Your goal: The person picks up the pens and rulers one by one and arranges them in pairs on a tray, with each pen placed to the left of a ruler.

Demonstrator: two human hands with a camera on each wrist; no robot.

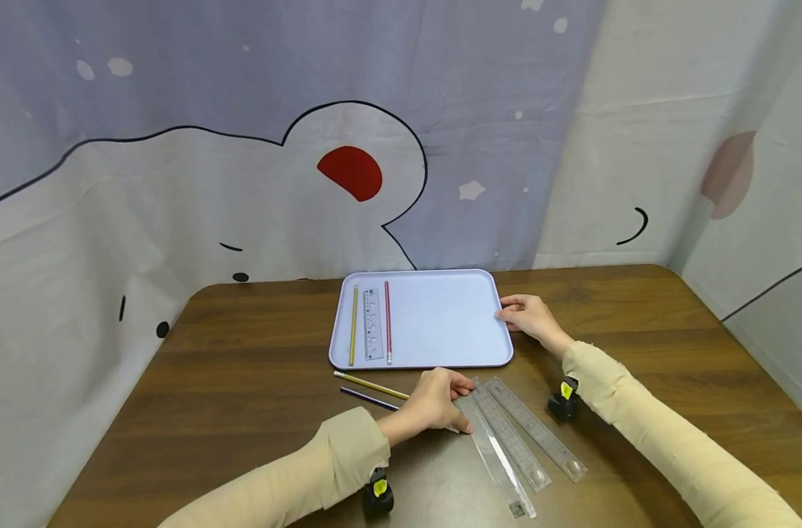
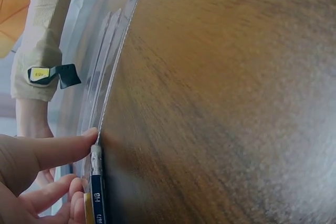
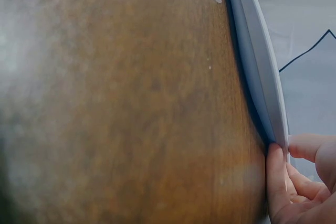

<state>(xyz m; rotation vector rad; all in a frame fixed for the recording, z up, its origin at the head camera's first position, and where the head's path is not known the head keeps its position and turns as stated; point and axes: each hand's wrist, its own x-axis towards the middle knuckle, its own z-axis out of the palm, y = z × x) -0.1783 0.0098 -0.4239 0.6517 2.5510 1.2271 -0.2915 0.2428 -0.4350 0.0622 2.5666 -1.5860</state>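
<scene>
My left hand spans the leftmost of several clear plastic rulers, thumb and fingers pinching its far end by the edges. The middle ruler and the right ruler fan out beside it on the table. Below the left hand lie a yellow pencil and a dark blue pencil, the latter marked HB, partly hidden by that hand. My right hand grips the right rim of a pale lavender tray; in the right wrist view its thumb and fingers straddle the rim.
Inside the tray, on its left side, a yellow pencil, a short stencil ruler and a red pencil lie side by side. The brown wooden table ends at a printed curtain behind the tray.
</scene>
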